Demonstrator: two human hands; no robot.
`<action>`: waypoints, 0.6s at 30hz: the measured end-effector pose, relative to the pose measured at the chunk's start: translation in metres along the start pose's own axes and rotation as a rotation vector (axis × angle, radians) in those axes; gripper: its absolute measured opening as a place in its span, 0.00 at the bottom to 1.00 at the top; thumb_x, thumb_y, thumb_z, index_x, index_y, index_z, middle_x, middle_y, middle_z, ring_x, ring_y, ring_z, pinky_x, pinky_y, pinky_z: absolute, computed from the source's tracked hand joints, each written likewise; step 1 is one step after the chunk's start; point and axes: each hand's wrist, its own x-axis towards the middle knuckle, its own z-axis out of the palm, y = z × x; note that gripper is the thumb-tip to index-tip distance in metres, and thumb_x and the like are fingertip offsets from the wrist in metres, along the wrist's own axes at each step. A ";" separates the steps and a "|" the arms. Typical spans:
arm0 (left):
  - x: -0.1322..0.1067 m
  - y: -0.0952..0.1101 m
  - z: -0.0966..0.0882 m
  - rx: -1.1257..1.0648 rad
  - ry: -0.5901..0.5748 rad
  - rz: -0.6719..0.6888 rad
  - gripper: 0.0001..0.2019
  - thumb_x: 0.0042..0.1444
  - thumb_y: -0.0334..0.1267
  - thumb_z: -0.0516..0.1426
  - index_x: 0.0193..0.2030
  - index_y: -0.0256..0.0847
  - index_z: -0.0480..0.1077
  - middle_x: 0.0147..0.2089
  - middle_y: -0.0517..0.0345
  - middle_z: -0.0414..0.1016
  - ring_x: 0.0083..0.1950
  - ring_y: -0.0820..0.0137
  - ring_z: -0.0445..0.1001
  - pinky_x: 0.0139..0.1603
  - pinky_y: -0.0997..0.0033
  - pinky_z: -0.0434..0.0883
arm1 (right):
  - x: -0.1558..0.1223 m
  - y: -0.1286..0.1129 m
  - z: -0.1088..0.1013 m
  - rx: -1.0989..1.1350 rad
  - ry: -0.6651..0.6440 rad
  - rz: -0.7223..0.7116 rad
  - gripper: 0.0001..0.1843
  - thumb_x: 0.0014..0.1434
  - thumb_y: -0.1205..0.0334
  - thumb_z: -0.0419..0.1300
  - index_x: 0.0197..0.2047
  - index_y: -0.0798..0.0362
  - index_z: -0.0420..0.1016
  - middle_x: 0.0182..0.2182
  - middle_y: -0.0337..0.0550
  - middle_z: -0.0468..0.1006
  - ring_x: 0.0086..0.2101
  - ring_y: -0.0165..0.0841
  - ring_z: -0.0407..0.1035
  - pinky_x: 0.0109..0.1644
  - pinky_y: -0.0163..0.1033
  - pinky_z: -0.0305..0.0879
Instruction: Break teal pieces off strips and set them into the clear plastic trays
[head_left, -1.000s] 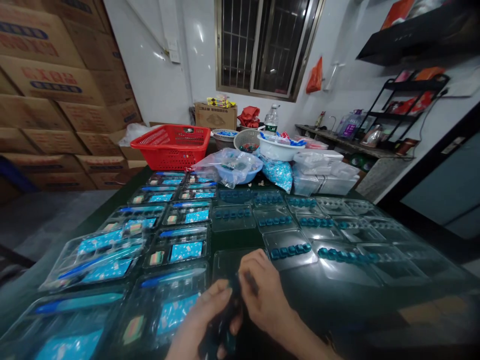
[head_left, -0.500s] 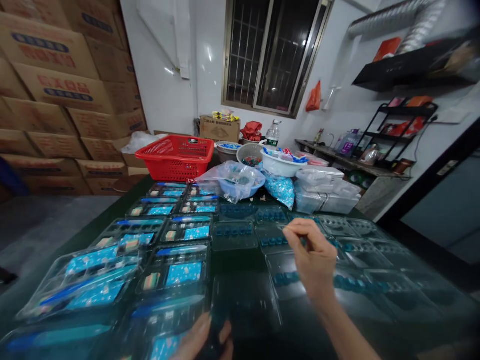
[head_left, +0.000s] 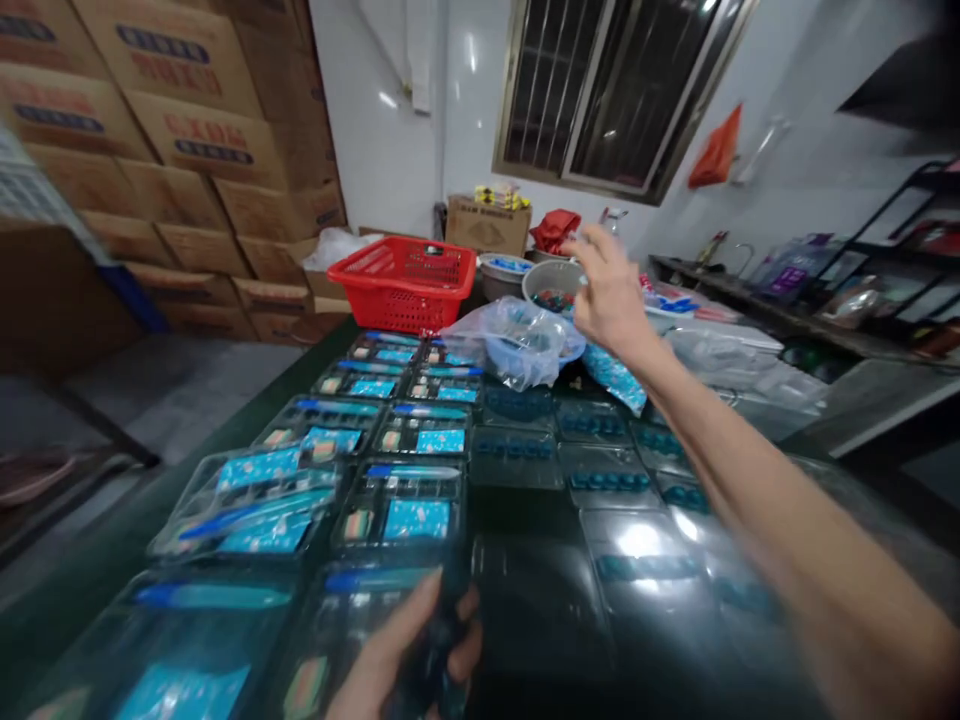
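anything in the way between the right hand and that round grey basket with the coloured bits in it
nothing visible: the raised right hand is in the air beside the rim of the round grey slotted basket. the clear plastic bag holding a blue bowl lies lower, in front, and seems not to be between them.

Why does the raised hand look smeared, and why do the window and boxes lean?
In the head view, the right hand is blurred by motion; the wide-angle lens and tilted camera slant the window and stacked cartons; overhead light leaves white glare on a clear plastic tray.
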 end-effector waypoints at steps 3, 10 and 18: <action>0.003 -0.002 -0.001 -0.011 0.043 -0.017 0.16 0.54 0.48 0.50 0.29 0.36 0.65 0.17 0.62 0.59 0.13 0.82 0.53 0.11 0.84 0.47 | -0.082 -0.067 -0.011 0.378 -0.398 -0.186 0.12 0.57 0.66 0.52 0.45 0.51 0.68 0.42 0.43 0.70 0.45 0.33 0.63 0.49 0.42 0.59; 0.002 -0.025 0.007 0.007 0.126 -0.017 0.13 0.52 0.45 0.53 0.30 0.35 0.66 0.16 0.58 0.64 0.14 0.79 0.58 0.11 0.85 0.48 | -0.195 -0.129 -0.039 0.507 -0.764 -0.016 0.12 0.58 0.67 0.52 0.45 0.50 0.69 0.37 0.40 0.71 0.38 0.28 0.64 0.40 0.33 0.61; -0.004 -0.032 0.010 -0.026 0.024 -0.078 0.11 0.52 0.42 0.54 0.38 0.38 0.67 0.28 0.60 0.63 0.21 0.78 0.62 0.10 0.84 0.50 | -0.223 -0.092 -0.059 0.577 -0.455 0.270 0.08 0.54 0.65 0.57 0.39 0.52 0.70 0.34 0.41 0.71 0.33 0.28 0.66 0.36 0.33 0.63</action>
